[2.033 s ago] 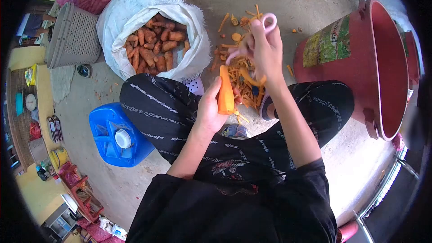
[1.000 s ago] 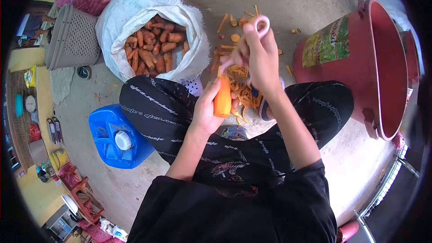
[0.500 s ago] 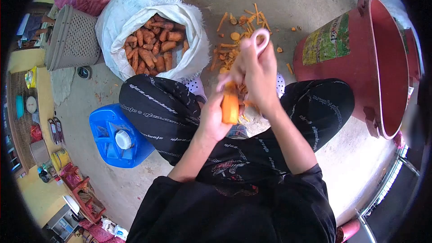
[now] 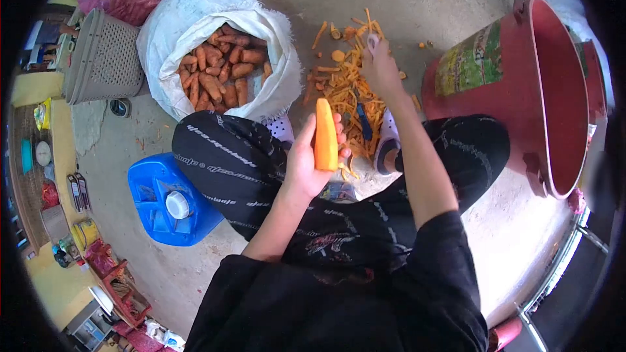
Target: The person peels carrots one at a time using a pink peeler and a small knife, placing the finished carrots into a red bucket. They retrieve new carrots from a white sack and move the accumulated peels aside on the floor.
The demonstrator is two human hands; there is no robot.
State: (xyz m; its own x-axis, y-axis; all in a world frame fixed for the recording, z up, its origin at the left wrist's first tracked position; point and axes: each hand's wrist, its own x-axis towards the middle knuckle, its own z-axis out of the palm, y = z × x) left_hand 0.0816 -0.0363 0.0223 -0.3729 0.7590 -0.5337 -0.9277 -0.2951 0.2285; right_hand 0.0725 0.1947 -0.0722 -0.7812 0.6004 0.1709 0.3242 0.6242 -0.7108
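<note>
My left hand (image 4: pixel 305 164) is wrapped round a peeled orange carrot (image 4: pixel 325 138), held upright with its narrow end pointing away from me. Farther out and to the right, my right hand (image 4: pixel 383 73) grips a pale pink peeler (image 4: pixel 373 43); its blade is hidden and the hand is slightly blurred. Below that hand, a heap of carrot peelings (image 4: pixel 352 85) lies on the floor between my feet, with a few cut carrot ends in it. A dark blue object (image 4: pixel 364 122) rests among the peelings.
A white sack (image 4: pixel 156 45) of unpeeled carrots (image 4: pixel 210 82) stands at the upper left, beside grey plastic baskets (image 4: pixel 107 58). A blue jerrycan (image 4: pixel 147 189) sits by my left knee. To the right, a large red tub (image 4: pixel 482 101) stands near my right knee.
My right hand with the peeler has moved away from the carrot, outward over the peelings. My left hand keeps the carrot, now tipped upright and more fully visible.
</note>
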